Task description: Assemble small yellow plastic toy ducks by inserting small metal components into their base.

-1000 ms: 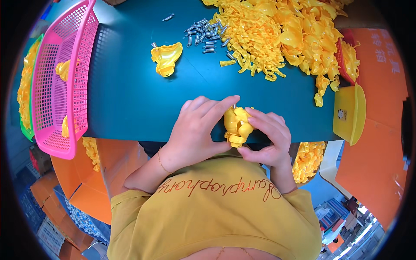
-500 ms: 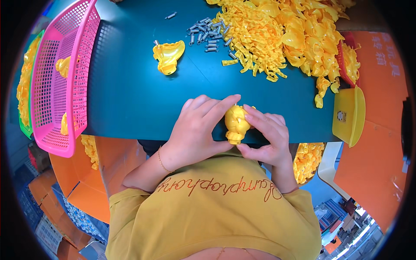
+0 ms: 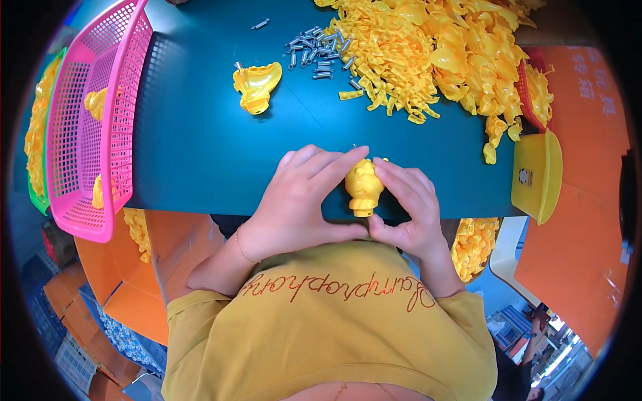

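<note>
At the table's near edge, a small yellow plastic figure (image 3: 363, 187) is held upright between my two hands. My left hand (image 3: 297, 194) has its index fingertip at the figure's top and its thumb beside the base. My right hand (image 3: 411, 207) curves round the other side, fingertips on the upper part and thumb near the base. A tiny metal tip shows just above my left index finger; what it belongs to is hidden. Farther off lies an open, hollow yellow shell piece (image 3: 257, 88) with a small metal part at its upper corner.
Small silver metal cylinders (image 3: 321, 53) lie scattered beside a big heap of yellow plastic pieces (image 3: 394, 60). A pink basket (image 3: 124, 134) with a few yellow parts stands at left. A yellow tub (image 3: 535, 174) and orange cartons (image 3: 575, 187) are at right.
The figure has turned slightly between my hands and now stands straighter. My right thumb has shifted a little up along the base.
</note>
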Tool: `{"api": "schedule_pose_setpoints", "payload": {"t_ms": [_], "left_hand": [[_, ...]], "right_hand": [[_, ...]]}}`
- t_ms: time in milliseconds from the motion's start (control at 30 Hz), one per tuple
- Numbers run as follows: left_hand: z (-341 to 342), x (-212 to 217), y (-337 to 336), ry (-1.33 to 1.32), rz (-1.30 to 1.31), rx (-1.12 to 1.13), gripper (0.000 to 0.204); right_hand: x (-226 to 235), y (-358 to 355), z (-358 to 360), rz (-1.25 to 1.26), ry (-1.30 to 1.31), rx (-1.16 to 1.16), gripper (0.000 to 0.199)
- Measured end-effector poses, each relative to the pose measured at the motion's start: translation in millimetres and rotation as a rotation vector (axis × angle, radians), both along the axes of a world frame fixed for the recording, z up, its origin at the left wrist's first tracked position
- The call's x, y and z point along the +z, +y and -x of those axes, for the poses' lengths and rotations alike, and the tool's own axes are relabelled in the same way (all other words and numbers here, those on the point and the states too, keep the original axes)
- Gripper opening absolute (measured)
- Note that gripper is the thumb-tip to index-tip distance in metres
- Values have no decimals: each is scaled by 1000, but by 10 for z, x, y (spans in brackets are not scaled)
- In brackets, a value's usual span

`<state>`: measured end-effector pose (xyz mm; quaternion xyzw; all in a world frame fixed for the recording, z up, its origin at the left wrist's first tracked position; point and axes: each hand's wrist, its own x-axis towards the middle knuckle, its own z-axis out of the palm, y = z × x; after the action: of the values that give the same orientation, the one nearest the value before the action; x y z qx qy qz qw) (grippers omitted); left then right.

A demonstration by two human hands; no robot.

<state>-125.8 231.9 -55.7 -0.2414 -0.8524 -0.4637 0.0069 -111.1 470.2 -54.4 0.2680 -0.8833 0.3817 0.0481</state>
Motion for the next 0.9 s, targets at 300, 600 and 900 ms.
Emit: {"api": "schedule_pose_setpoints", "payload": {"t_ms": [300, 600, 900], "left_hand": [[-185, -157, 91, -206, -288, 52, 83], [-60, 29, -22, -95, -185, -50, 69], [-89, -92, -26, -56, -212, -116, 69]], "right_hand": [[71, -129, -141, 592, -446, -62, 62], [-123, -55, -116, 523, -468, -79, 42], [-35, -160, -86, 517, -215, -54, 46]]}}
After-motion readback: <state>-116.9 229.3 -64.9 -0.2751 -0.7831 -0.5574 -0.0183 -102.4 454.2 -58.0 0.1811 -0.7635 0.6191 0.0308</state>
